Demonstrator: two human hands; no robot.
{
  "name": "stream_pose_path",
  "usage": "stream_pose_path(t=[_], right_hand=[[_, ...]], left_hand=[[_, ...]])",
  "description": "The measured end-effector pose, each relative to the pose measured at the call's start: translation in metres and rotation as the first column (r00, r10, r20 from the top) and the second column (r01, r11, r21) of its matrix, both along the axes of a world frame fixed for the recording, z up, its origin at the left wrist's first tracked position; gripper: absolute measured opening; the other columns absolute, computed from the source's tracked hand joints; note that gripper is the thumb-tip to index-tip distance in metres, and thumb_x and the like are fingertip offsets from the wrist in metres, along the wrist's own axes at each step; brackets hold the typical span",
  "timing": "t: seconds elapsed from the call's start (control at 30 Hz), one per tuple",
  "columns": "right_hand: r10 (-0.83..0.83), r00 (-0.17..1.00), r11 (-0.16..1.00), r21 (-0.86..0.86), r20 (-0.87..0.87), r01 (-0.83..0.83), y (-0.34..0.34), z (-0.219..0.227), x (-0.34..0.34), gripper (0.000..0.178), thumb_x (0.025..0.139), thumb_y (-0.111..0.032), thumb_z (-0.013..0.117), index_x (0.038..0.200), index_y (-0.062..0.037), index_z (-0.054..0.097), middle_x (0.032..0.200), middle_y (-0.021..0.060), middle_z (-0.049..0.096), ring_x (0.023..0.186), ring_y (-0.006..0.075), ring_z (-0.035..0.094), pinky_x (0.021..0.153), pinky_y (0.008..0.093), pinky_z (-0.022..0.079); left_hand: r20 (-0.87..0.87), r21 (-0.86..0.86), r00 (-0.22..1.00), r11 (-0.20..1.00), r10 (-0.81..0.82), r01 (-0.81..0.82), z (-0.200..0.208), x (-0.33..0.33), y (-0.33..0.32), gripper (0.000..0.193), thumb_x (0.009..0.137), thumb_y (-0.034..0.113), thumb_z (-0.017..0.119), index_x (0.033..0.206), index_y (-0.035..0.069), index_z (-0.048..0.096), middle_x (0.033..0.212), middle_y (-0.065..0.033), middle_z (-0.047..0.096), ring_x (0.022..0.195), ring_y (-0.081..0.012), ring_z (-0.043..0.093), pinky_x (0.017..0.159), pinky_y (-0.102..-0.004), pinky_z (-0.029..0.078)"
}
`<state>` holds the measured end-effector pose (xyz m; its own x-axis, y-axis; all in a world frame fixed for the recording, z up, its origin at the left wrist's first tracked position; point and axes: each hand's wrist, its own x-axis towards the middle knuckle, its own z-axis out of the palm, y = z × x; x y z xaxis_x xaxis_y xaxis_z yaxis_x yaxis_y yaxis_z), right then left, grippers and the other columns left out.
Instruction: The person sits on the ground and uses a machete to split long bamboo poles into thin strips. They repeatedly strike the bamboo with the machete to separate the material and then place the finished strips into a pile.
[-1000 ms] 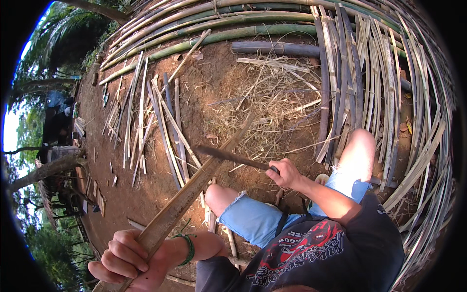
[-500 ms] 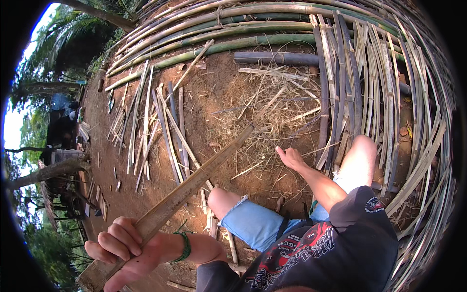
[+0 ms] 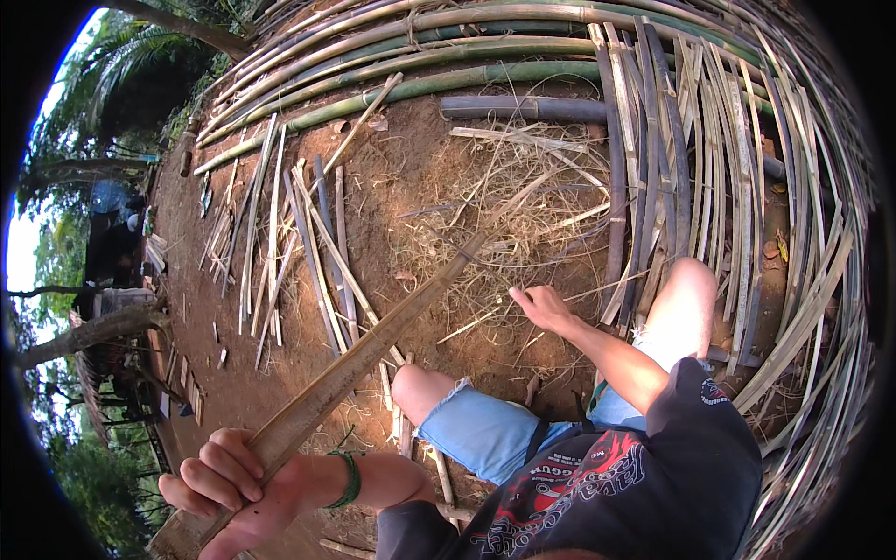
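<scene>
My left hand (image 3: 219, 476), at the lower left, is wrapped round a long split bamboo strip (image 3: 359, 359). The strip slants up and to the right, and its far tip lies over a heap of thin shavings. Close to that far end is my right hand (image 3: 543, 308), with its fingers curled in and the thumb toward the strip. What it grips, if anything, is lost against the shavings (image 3: 523, 219). A green cord bracelet (image 3: 351, 478) circles my left wrist.
Whole bamboo poles (image 3: 448, 79) lie across the far side. Many split strips (image 3: 714, 168) are laid side by side on the right. More loose strips (image 3: 313, 252) rest on the brown soil to the left. A dark bamboo piece (image 3: 523, 108) lies beyond the shavings.
My right hand has shifted slightly left and nearer to me beside the strip's far end. The left hand keeps its hold on the strip; the whole view has moved a little.
</scene>
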<state>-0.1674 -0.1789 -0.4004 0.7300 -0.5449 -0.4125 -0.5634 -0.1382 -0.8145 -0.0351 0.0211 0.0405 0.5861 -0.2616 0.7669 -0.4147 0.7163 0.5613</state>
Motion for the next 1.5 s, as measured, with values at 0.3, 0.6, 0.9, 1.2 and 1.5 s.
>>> stream_pose_path(t=[0.3,0.6,0.9,1.2,1.5], right_hand=[[-0.148,0.919,0.958,0.18,-0.365,0.226,-0.033,-0.019,0.024,0.083,0.093,-0.068,0.038,0.092,0.0094,0.07,0.088,0.028,0.069,0.088,0.0378,0.07,0.086,0.0476,0.051],[0.155,0.855,0.985,-0.009,0.495,-0.174,0.05,0.178,-0.018,0.062,0.097,-0.05,0.051,0.068,0.0047,0.058,0.051,0.0218,0.048,0.049,0.0276,0.055,0.053,0.045,0.042],[0.051,0.953,0.996,0.057,0.3,-0.071,0.037,0.141,-0.005,0.067,0.096,-0.055,0.047,0.065,0.0035,0.057,0.056,0.0279,0.05,0.059,0.0457,0.057,0.055,0.0473,0.043],[-0.048,0.999,0.998,-0.033,0.024,0.048,-0.006,0.013,0.002,0.071,0.097,-0.057,0.043,0.063,0.0021,0.059,0.051,0.0203,0.053,0.051,0.035,0.057,0.054,0.047,0.045],[-0.183,0.983,0.977,0.112,-0.01,0.183,0.0,-0.039,0.0,0.073,0.095,-0.059,0.045,0.063,0.0049,0.061,0.057,0.0219,0.058,0.059,0.0353,0.061,0.062,0.0489,0.046]], left_hand=[[-0.026,-0.042,1.0,0.999,0.016,-0.017,0.001,0.0,-0.01,0.065,0.072,0.071,0.069,0.073,0.014,0.038,0.056,0.0038,0.036,0.044,-0.0059,0.033,0.042,-0.0201,0.025],[-0.038,-0.082,0.98,0.977,0.194,-0.197,0.005,-0.009,-0.03,0.072,0.076,0.084,0.048,0.072,0.013,0.039,0.057,0.0018,0.038,0.044,-0.0068,0.034,0.038,-0.0198,0.022],[-0.063,-0.058,0.976,0.976,0.208,-0.212,0.001,-0.002,-0.017,0.069,0.075,0.08,0.057,0.072,0.013,0.039,0.057,0.0025,0.037,0.044,-0.0065,0.033,0.04,-0.0204,0.024],[-0.069,-0.008,0.971,0.974,0.227,-0.228,0.006,0.004,-0.021,0.07,0.07,0.079,0.061,0.072,0.013,0.039,0.057,0.0032,0.037,0.045,-0.0064,0.033,0.041,-0.0202,0.024],[-0.104,0.0,0.954,0.959,0.281,-0.282,0.016,0.015,-0.034,0.07,0.071,0.08,0.06,0.072,0.013,0.039,0.057,0.0027,0.035,0.045,-0.0066,0.031,0.041,-0.0203,0.023]])
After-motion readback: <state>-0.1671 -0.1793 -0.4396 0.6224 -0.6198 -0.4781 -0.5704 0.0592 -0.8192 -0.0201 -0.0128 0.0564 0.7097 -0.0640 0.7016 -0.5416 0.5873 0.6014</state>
